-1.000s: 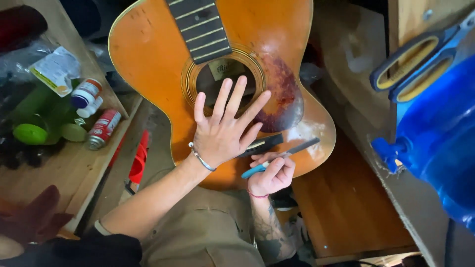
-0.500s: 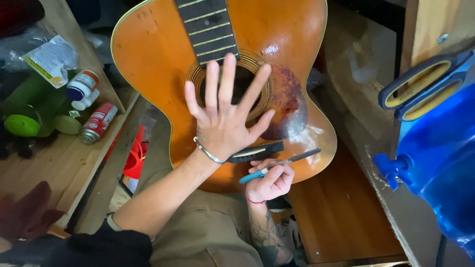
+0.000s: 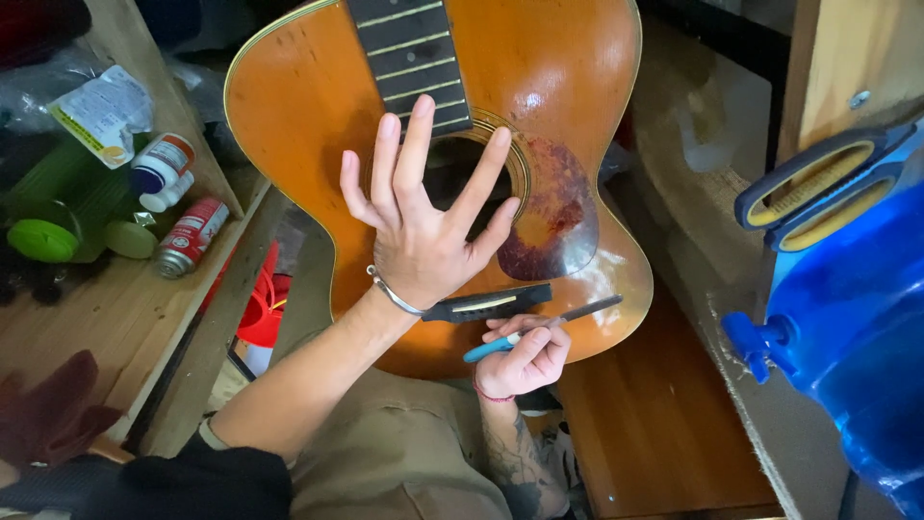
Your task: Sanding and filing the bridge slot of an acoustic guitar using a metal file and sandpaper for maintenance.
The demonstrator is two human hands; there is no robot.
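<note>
Left hand (image 3: 423,231) splayed flat on guitar (image 3: 308,116); right hand (image 3: 525,356), grip around blue-handled file (image 3: 544,325)

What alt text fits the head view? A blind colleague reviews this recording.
A left hand, fingers spread, rests flat on an orange acoustic guitar over its sound hole, while the right hand holds a blue-handled file near the bridge. Cans lie on a wooden shelf alongside.
</note>
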